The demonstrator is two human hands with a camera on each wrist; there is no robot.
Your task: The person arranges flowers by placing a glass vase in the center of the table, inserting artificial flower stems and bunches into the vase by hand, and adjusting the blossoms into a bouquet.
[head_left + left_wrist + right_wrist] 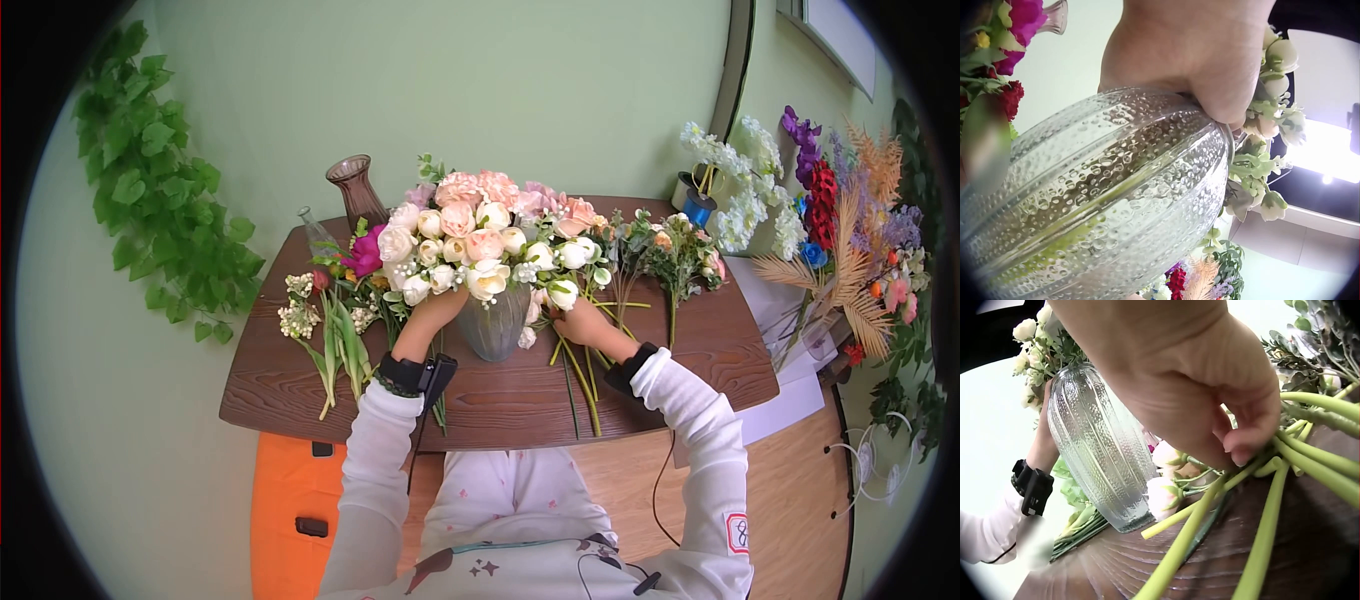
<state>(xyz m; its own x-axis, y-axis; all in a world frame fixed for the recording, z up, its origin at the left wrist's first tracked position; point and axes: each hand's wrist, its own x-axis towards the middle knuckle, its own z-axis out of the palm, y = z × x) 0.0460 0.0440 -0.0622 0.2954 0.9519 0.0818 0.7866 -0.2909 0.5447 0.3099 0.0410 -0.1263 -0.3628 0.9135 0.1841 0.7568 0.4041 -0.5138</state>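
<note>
A ribbed clear glass vase (495, 328) stands on the table, filled with a dense bouquet (470, 235) of pink, peach and white flowers. My left hand (430, 322) holds the vase near its neck, just under the blooms; its fingers are hidden behind the glass in the left wrist view. To the vase's right, my right hand (1210, 394) reaches down with curled fingers and pinches among thick green flower stems (1260, 531) lying on the wood. White-pink blooms (1165, 497) lie between that hand and the vase.
Cut flowers with green leaves (345, 350) lie on the table's left, near a magenta bloom (365, 252). Behind them stand a tall brown glass vase (358, 190) and a small clear bottle (316, 235). Leafy sprigs (680, 255) and a blue ribbon spool (699, 207) are at the right.
</note>
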